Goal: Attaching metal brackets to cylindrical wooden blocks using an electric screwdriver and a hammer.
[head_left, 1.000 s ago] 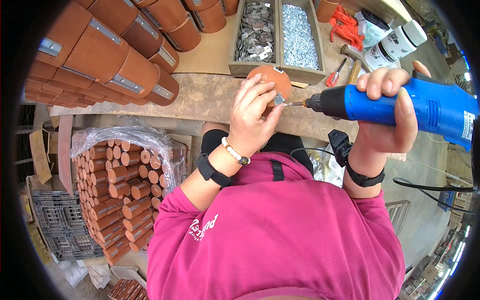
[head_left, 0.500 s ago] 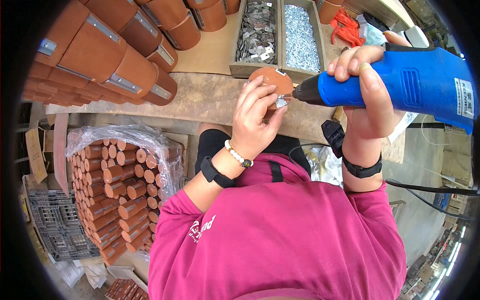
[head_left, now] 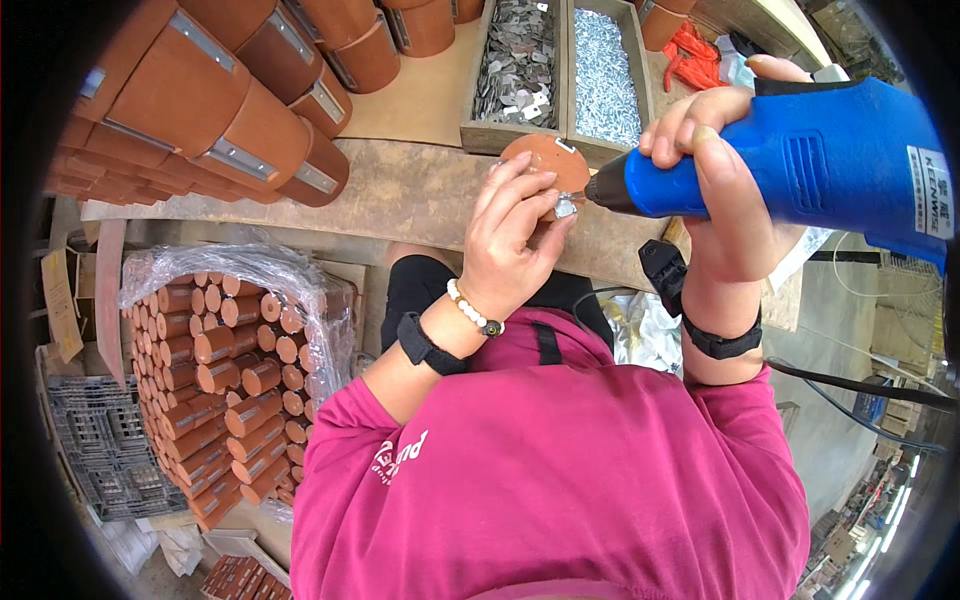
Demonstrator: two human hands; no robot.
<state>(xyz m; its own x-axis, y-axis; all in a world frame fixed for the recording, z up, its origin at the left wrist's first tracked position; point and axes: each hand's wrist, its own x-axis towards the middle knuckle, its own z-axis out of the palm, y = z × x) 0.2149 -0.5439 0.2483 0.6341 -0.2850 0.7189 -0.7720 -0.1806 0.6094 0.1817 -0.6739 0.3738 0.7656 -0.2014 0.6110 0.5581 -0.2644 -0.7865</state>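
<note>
One slip is threatening: the blue driver (head_left: 800, 160), if tilting, could be skidding off the small metal tab (head_left: 566, 209) into the left hand (head_left: 510, 225), which is holding, half-curled, the round terracotta piece (head_left: 545, 158) over the bench (head_left: 400, 190). The right hand (head_left: 725, 180) (thumb lying alongside) is wrapping the driver's body.

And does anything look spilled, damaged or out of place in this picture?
Nothing looks wrong around the left hand, the brown piece or the blue power tool. The small metal parts lie inside their wooden trays. Only the clear plastic wrap looks untidy, bunched loosely along the stacked brown cylinders.
</note>
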